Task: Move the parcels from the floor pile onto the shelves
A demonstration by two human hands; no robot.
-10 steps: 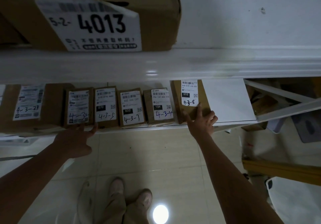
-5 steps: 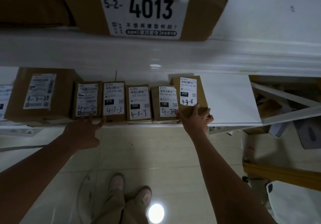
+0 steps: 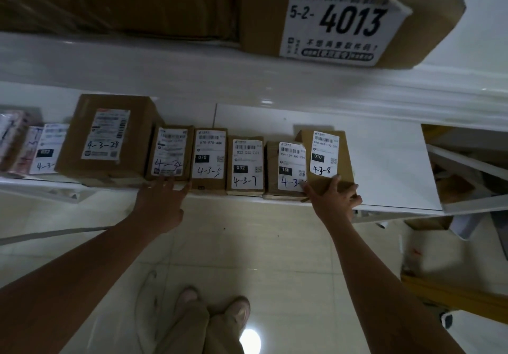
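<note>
Several brown parcels stand in a row along the front of the white shelf [image 3: 384, 166]. The rightmost one, the parcel marked 4-3-8 [image 3: 327, 155], leans against the parcel beside it [image 3: 286, 169]. My right hand [image 3: 334, 198] presses on the lower front of the 4-3-8 parcel with fingers spread. My left hand [image 3: 162, 199] touches the bottom edge of the parcel marked 4-3-3 [image 3: 170, 151] with straight fingers. Between them stand the parcels 4-3-5 [image 3: 209, 158] and 4-3-7 [image 3: 245, 165].
A larger box 4-3-24 [image 3: 108, 139] and more parcels fill the shelf's left end. A big carton marked 4013 [image 3: 349, 18] sits on the upper shelf [image 3: 192, 65]. The shelf part right of my right hand is bare. My feet [image 3: 214, 309] stand on the tiled floor; boxes lie at the right.
The view has swung left and the row now sits more central. Both hands stay on the same parcels; the 4-3-8 parcel has shifted closer against its neighbour.
</note>
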